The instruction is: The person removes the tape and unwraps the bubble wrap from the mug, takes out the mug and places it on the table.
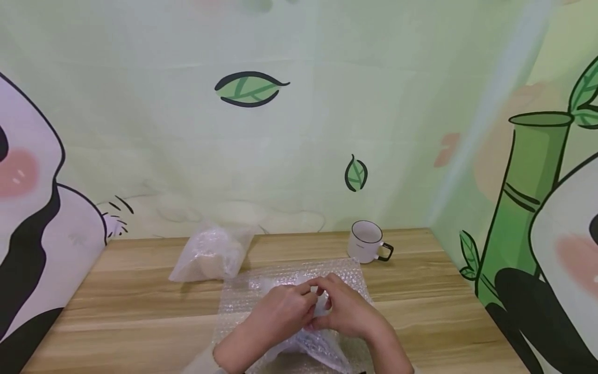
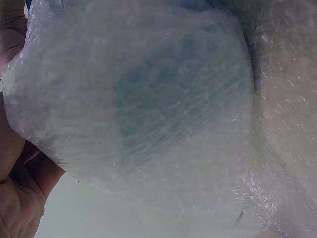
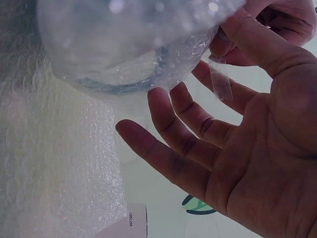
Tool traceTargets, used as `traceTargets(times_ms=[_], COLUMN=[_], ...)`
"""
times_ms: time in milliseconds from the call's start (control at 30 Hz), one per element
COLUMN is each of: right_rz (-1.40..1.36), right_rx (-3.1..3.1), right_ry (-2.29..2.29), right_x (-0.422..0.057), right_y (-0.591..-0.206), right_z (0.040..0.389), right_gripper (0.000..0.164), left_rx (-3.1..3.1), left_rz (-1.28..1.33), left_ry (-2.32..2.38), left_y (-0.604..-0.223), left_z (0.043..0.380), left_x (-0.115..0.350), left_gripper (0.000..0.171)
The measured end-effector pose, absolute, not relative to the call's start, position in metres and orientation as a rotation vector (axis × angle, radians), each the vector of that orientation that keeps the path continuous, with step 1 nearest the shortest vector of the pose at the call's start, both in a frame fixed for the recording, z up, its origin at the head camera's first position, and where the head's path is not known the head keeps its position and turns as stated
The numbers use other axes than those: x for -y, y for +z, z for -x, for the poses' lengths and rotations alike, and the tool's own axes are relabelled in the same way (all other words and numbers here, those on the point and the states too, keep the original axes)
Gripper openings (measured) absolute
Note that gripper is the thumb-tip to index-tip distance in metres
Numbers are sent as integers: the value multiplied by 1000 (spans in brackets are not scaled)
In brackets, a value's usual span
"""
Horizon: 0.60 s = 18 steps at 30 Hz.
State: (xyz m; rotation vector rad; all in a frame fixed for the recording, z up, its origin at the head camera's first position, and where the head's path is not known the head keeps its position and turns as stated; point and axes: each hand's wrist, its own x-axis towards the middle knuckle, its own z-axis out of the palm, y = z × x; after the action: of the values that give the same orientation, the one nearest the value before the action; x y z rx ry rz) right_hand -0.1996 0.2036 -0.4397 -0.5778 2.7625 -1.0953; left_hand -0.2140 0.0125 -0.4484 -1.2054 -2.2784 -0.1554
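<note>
A bundle in bubble wrap (image 1: 313, 345) sits between my hands in the head view; something with blue-green patches shows blurred through its layers (image 2: 183, 89). My right hand (image 1: 348, 311) holds the bundle's edge, thumb on one side and fingers bent below it in the right wrist view. A short strip of clear tape (image 3: 221, 79) hangs at the fingertips of my left hand (image 1: 282, 311), which are curled close to the bundle's edge and seem to pinch the strip. Both hands' fingertips meet at the bundle. Its contents cannot be made out clearly.
Under the hands a bubble wrap sheet (image 1: 243, 301) lies on the wooden table (image 1: 140, 311). A white mug (image 1: 362, 244) with a dark rim and handle stands at the back right. Another bubble-wrapped bundle (image 1: 212, 254) lies at the back left. Behind hangs a printed cloth (image 1: 299, 130).
</note>
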Motion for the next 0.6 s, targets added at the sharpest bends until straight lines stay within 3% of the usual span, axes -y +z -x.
traceTargets(times_ms=[600], right_rz=[565], right_rx=[-2751], right_ry=[-1082], right_x=[-205], right_y=[-440], right_z=[201], right_gripper=[68], left_rx=[2179], left_rz=[1136], left_ry=[-211], left_y=[-457], left_z=[214], left_x=[-12], left_gripper=[23])
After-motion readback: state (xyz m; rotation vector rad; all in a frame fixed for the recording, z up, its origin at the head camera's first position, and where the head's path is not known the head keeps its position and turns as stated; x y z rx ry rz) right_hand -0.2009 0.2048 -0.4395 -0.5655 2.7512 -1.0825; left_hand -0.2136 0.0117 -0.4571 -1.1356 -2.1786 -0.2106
